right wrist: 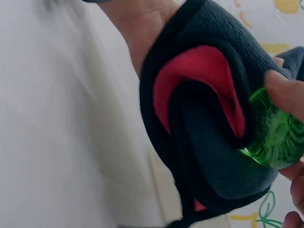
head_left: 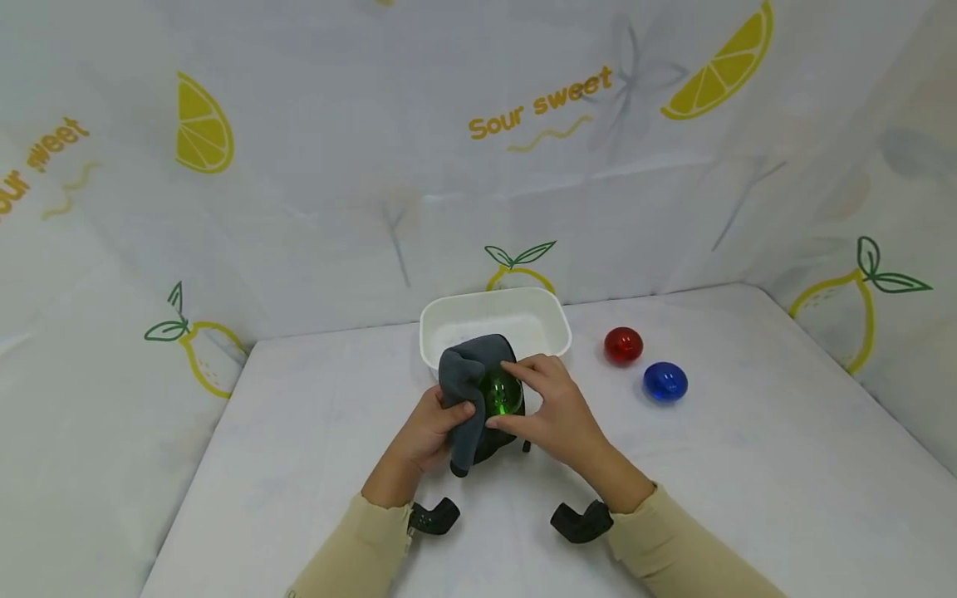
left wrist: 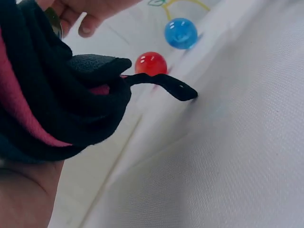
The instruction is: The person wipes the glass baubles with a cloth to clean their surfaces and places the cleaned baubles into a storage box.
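A bunched grey cloth (head_left: 465, 432) with black edging is gripped by my left hand (head_left: 429, 428), the thumb lying over its front. Pink lining (right wrist: 199, 64) shows inside its folds in the right wrist view, and a thin black loop (left wrist: 164, 84) hangs from it in the left wrist view. My right hand (head_left: 552, 409) pinches a clear green ball (head_left: 503, 392) between thumb and fingers. The ball, ridged in the right wrist view (right wrist: 275, 135), lies against the cloth, which covers part of it.
Behind the hands stands a white plastic basin (head_left: 538, 320), its near rim partly hidden by the cloth. A red ball (head_left: 624, 345) and a blue ball (head_left: 665, 382) rest on the white tabletop (head_left: 748, 465) to the right. A lemon-printed sheet (head_left: 336, 208) hangs behind.
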`<state>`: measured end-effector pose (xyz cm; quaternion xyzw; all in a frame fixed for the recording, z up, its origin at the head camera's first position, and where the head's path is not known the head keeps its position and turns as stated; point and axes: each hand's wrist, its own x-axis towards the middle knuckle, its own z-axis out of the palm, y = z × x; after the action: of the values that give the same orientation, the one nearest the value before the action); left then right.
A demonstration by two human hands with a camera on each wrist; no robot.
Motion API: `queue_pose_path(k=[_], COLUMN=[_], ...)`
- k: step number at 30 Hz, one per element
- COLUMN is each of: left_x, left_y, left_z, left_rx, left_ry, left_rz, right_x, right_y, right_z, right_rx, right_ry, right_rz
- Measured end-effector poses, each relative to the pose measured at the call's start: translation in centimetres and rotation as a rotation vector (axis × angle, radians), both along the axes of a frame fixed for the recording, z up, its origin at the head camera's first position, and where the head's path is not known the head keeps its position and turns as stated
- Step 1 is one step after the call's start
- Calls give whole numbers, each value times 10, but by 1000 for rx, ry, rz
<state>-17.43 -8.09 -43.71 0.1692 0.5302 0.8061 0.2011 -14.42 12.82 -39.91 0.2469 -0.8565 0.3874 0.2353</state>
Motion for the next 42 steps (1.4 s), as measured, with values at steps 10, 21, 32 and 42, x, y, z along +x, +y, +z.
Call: queue_pose_path(k=[10, 21, 32, 42], left_x=[-7, -16, -8, -5], left_y=[-5, -16, -10, -5], left_z=[19, 53, 63, 56], left_rx=[-177, -493, -272, -385], left_ry=[101, 269, 180, 157], left_rz=[170, 310, 378, 234], right_x=[-7, -15, -10, -12], right_y=[-27, -21, -7, -2], right_z=[3, 21, 30, 19], right_rx=[-487, -400, -180, 56], right_ry=[-450, -541, -265, 127], right_rz=[-123, 38, 134, 42])
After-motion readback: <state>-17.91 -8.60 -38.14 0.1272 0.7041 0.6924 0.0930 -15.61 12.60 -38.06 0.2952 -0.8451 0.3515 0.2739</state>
